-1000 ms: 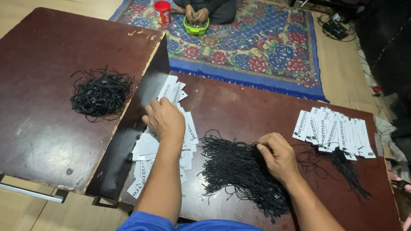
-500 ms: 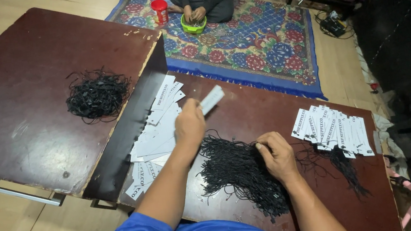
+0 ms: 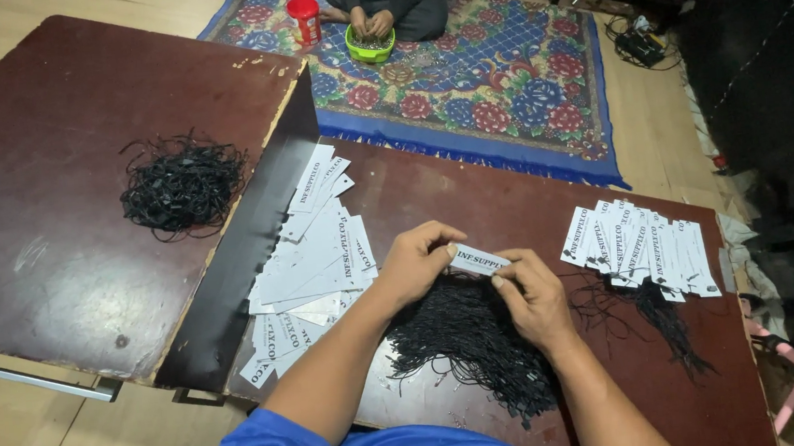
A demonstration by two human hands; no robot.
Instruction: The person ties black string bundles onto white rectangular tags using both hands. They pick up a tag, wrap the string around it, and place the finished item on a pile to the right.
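Tag (image 3: pixel 478 261), white paper strip, pinched between both hands above the black string pile (image 3: pixel 471 337), long axis running left-right: left hand (image 3: pixel 416 265) grips its left end, right hand (image 3: pixel 530 297) closes on its right end, equally near.
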